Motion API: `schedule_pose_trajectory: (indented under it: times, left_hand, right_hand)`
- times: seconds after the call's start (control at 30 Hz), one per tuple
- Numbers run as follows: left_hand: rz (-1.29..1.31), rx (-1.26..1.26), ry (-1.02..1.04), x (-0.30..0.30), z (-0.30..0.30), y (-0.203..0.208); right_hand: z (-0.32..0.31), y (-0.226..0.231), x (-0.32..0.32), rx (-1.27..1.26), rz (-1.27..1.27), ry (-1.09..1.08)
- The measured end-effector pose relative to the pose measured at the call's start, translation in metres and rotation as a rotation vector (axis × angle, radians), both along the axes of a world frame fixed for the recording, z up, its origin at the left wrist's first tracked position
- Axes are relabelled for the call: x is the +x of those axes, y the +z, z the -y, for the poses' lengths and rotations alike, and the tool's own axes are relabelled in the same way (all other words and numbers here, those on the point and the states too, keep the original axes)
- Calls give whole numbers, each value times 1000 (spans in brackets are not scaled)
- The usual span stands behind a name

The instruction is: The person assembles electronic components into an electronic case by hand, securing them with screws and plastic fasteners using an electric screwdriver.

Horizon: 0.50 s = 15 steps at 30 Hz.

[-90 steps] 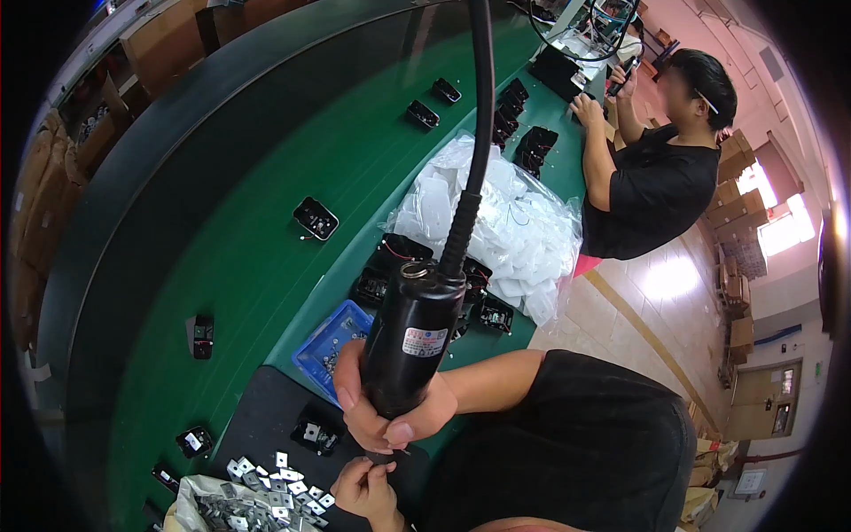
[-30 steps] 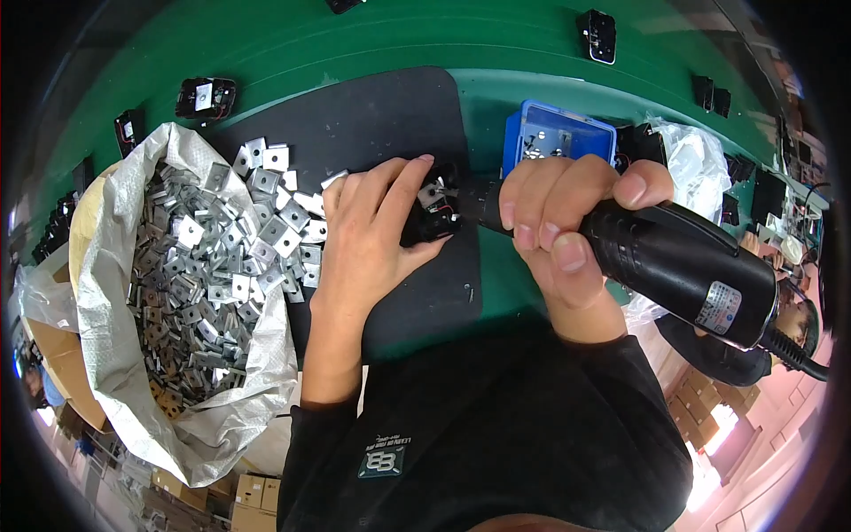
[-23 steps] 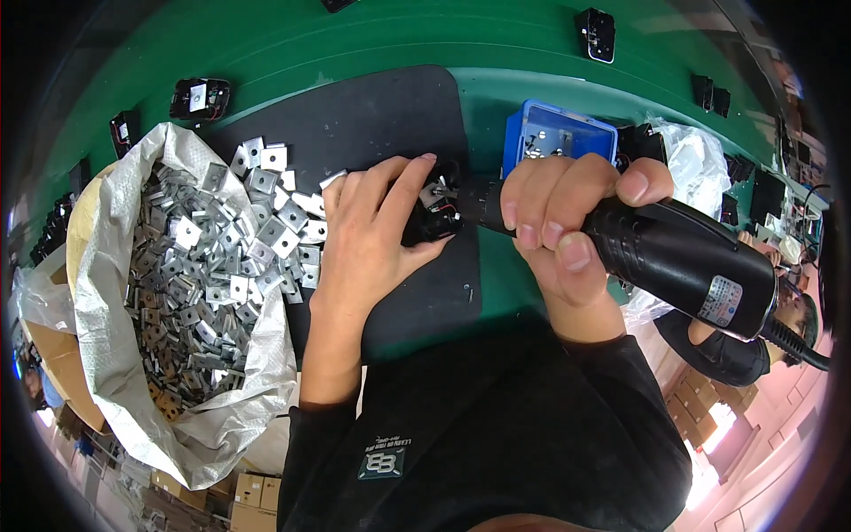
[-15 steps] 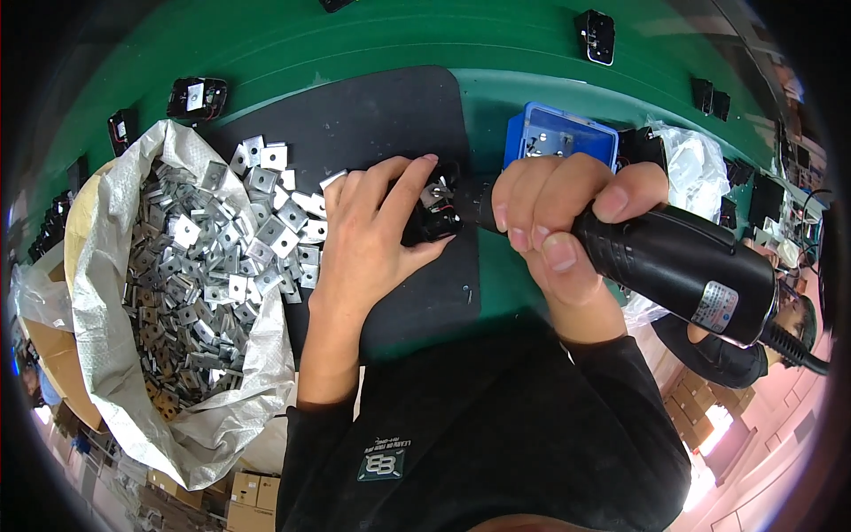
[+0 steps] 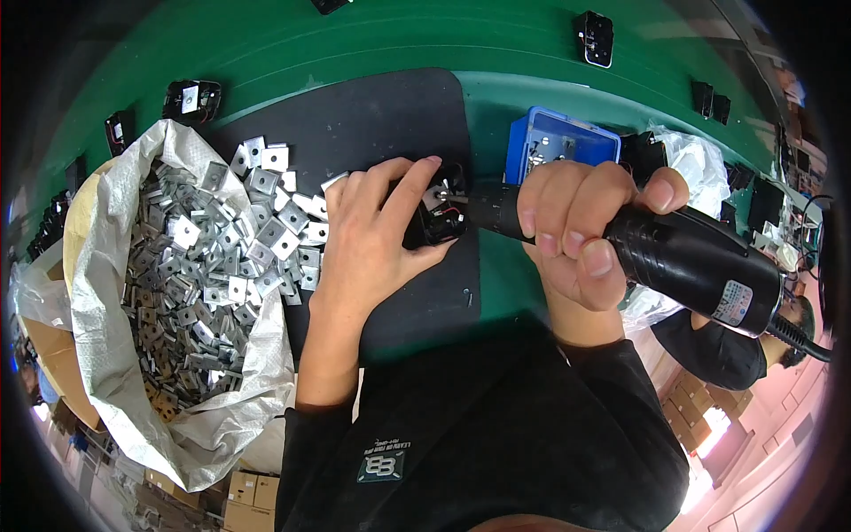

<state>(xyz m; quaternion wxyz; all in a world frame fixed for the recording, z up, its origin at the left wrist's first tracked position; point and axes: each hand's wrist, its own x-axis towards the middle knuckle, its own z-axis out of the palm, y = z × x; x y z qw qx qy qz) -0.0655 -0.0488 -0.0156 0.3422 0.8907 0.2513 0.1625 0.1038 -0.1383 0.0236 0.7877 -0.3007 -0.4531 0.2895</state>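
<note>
On a black rubber mat [image 5: 372, 124], the person's left hand [image 5: 372, 239] is closed over a small black plastic housing [image 5: 436, 213], pinning it to the mat. Their right hand [image 5: 581, 235] is wrapped tight around a black electric screwdriver [image 5: 683, 257], its tip pressed into the housing. Just left of the hand, square metal plates [image 5: 266, 230] spill from an open white woven sack [image 5: 115, 355]. Behind the screwdriver sits a blue parts box [image 5: 532, 142]. More black housings [image 5: 594, 37] lie on the green conveyor belt [image 5: 266, 44].
</note>
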Motion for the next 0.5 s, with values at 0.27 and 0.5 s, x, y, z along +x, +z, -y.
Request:
schedule_pose_trajectory:
  times: [0.27,0.5]
  left_hand:
    - [-1,-18,4,0,0,2]
    - [25,-13,5,0,0,1]
  right_hand:
    - [1,-2,1,-41,68,31]
    - [-2,7,-12,-178,124,13]
